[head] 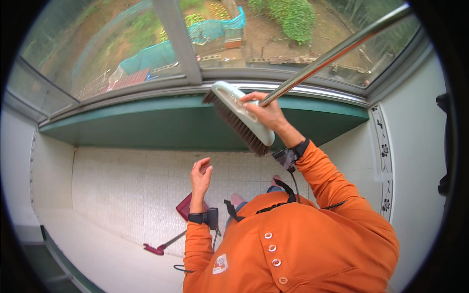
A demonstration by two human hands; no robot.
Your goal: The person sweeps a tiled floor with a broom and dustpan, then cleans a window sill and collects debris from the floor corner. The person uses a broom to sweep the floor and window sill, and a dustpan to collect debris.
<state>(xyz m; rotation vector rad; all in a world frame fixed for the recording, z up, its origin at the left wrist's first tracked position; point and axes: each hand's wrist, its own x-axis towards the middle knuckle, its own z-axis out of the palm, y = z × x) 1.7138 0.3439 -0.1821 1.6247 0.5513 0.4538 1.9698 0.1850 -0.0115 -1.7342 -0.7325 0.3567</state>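
My right hand (269, 115) grips a broom by its pale blue-green plastic head (234, 99), near the base of the handle. Dark brown bristles (238, 126) point down and to the left, in front of the green wall panel below the window. From the head, the shiny metal broom handle (329, 53) runs up to the right across the window. My left hand (200, 177) is held over the tiled floor, empty, with its fingers loosely bent and apart. Partly behind my left forearm lies a dark red dustpan (186, 207) with a long handle (172, 240).
A green sill ledge (146, 107) runs beneath a metal-framed sliding window (183, 55). Pale tiles (121, 179) cover the floor, where my feet in pink footwear (237, 199) stand. White walls (414, 128) close in on both sides. Cables hang from the straps on both my wrists.
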